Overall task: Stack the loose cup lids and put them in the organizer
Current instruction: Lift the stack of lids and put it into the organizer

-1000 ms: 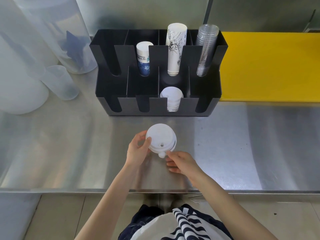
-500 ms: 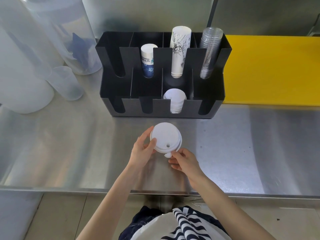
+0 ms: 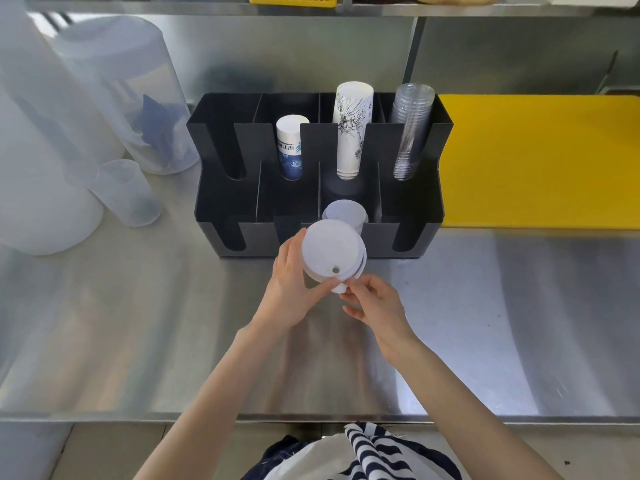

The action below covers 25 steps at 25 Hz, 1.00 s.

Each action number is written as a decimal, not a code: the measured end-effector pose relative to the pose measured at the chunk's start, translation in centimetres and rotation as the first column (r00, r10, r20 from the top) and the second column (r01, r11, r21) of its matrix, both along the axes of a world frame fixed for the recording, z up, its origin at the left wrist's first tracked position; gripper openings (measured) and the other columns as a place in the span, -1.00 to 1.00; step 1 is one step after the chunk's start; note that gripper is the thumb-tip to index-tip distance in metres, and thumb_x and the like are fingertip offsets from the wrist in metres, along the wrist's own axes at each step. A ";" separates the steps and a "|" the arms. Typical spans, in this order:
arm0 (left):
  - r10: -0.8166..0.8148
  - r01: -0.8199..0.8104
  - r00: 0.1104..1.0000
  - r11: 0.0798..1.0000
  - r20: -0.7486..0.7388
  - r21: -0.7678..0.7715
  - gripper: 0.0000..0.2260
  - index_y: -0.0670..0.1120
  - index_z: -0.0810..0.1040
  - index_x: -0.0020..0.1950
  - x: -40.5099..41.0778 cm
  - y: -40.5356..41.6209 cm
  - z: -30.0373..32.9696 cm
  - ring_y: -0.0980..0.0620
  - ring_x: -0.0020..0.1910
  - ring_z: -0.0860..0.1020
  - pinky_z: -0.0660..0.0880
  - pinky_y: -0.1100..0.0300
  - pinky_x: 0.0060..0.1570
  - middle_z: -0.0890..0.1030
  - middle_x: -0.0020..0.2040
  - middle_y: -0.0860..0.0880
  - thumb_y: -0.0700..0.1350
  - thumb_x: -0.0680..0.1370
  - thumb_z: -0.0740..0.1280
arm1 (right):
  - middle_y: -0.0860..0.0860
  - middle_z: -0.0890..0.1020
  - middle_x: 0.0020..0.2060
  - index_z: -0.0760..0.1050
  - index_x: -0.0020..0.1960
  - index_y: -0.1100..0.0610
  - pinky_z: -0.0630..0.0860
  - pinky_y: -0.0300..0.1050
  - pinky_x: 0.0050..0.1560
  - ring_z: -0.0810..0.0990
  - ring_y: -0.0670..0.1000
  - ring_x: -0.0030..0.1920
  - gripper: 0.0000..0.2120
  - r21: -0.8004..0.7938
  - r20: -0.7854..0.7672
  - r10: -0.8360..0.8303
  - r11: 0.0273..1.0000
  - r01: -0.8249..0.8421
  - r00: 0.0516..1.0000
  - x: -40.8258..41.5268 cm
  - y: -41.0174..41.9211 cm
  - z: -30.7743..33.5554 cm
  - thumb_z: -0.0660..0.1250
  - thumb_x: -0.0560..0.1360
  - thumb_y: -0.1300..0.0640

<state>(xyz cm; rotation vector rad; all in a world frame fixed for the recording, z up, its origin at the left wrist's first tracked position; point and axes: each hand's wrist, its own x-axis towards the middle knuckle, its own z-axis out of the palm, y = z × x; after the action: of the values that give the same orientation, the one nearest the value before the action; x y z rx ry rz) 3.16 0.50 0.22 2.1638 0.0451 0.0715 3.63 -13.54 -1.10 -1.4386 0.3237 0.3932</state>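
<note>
1. Both hands share the grip on a stack of white cup lids (image 3: 331,249): the left hand (image 3: 290,284) wraps its left side, thumb laid across the near rim, and the right hand (image 3: 375,303) pinches the near edge by the small round tab.
2. Each grip is closed on the stack; neither hand is wide.
3. Held clear of the steel surface (image 3: 138,323), the stack tilts with its flat top toward the camera, and a small sip hole shows near its lower edge.
4. At least two lid rims show on the stack's right side; the exact count cannot be told.
5. Just beyond the stack stands the black organizer (image 3: 408,199), set toward the far edge of the surface.
6. Its front row holds another white lid stack (image 3: 344,213) in the third compartment from the left, partly hidden behind the held lids.
7. Its back row holds a short blue-printed paper cup stack (image 3: 290,147), a tall white paper cup stack with black line art (image 3: 351,129) and a clear plastic cup stack (image 3: 410,129).
8. A yellow cutting board (image 3: 540,161) lies just right of the organizer.
9. Translucent plastic containers (image 3: 114,95) and a small measuring cup (image 3: 128,192) stand at the far left corner of the surface.
</note>
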 end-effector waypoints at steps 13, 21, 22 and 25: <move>-0.021 0.018 0.997 0.999 0.068 0.035 -0.27 -0.09 0.15 0.44 8.1 0.1 2.4 -0.10 0.41 0.27 0.44 -0.17 0.27 0.23 0.45 -0.11 -0.09 0.38 0.46 | 0.05 0.60 -0.10 0.45 0.03 0.22 0.62 -0.30 -0.16 0.61 0.03 0.05 -0.86 0.379 -0.149 -0.199 0.893 0.242 0.969 6.4 2.1 2.2 0.32 0.48 0.23; -0.006 -0.002 0.999 0.985 0.044 0.173 -0.26 -0.10 0.15 0.44 11.0 0.1 1.8 -0.13 0.42 0.20 0.24 -0.02 0.37 0.25 0.46 -0.08 -0.03 0.38 0.45 | 0.10 0.61 -0.01 0.55 -0.14 0.15 0.49 -0.11 0.17 0.58 0.04 0.08 -0.94 0.396 -0.261 -0.212 0.866 0.305 0.942 8.5 2.7 2.5 0.31 0.48 0.26; -0.012 0.000 0.998 0.978 0.061 0.206 -0.26 -0.11 0.18 0.43 11.2 0.2 1.7 -0.14 0.41 0.21 0.23 0.00 0.38 0.28 0.45 -0.08 -0.01 0.37 0.46 | 0.11 0.60 0.01 0.55 -0.15 0.16 0.48 -0.10 0.19 0.58 0.06 0.11 -0.93 0.408 -0.283 -0.212 0.856 0.318 0.935 8.6 2.7 2.5 0.31 0.48 0.26; -0.043 0.015 0.995 0.960 0.093 0.278 -0.25 -0.11 0.23 0.42 11.6 0.2 1.6 -0.14 0.36 0.26 0.25 -0.03 0.37 0.35 0.41 -0.08 0.07 0.34 0.46 | 0.12 0.60 0.01 0.55 -0.15 0.17 0.47 -0.06 0.26 0.56 0.10 0.16 -0.92 0.417 -0.324 -0.223 0.839 0.350 0.920 8.7 2.7 2.2 0.30 0.49 0.28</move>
<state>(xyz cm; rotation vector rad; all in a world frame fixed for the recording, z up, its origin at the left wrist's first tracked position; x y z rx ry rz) 14.74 0.71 1.85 2.4373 -0.0569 0.1769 12.32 -10.86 1.06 -0.8410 0.6113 0.3824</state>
